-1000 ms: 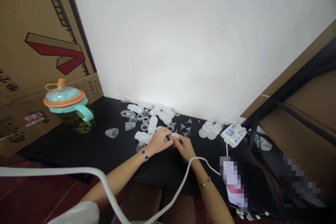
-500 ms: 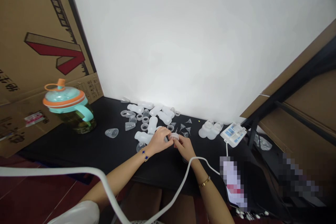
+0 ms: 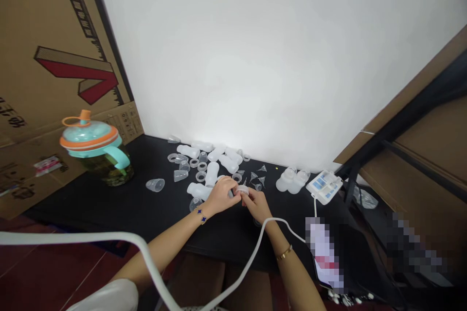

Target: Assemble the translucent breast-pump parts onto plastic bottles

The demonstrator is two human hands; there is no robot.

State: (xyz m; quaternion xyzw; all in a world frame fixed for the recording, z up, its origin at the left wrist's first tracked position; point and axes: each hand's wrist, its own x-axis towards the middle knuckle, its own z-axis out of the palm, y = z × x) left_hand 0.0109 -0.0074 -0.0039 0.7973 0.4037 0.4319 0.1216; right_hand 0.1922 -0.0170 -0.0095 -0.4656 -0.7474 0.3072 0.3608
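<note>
My left hand point(image 3: 221, 195) and my right hand point(image 3: 257, 204) meet over the black table, fingers closed on a small white bottle collar ring point(image 3: 242, 188) between them. A pale pointed tip, perhaps a nipple, shows above the ring; the fingers hide part of it. White plastic baby bottles lie to the left and behind, one bottle point(image 3: 212, 174) just beyond my left hand. Loose collar rings point(image 3: 201, 176) and clear caps point(image 3: 181, 175) are scattered among them. Several clear nipples point(image 3: 261, 181) rest behind my right hand. A clear dome cap point(image 3: 196, 203) sits beside my left wrist.
A lidded jug point(image 3: 95, 155) stands at left before a large cardboard box point(image 3: 44, 24). More bottles point(image 3: 292, 180) lie at right, beside a white power strip point(image 3: 324, 186). Its white cable point(image 3: 255, 257) crosses in front of my forearms. A phone point(image 3: 326, 257) is at right.
Almost nothing differs. Both hands stay in the same place with the ring between their fingers.
</note>
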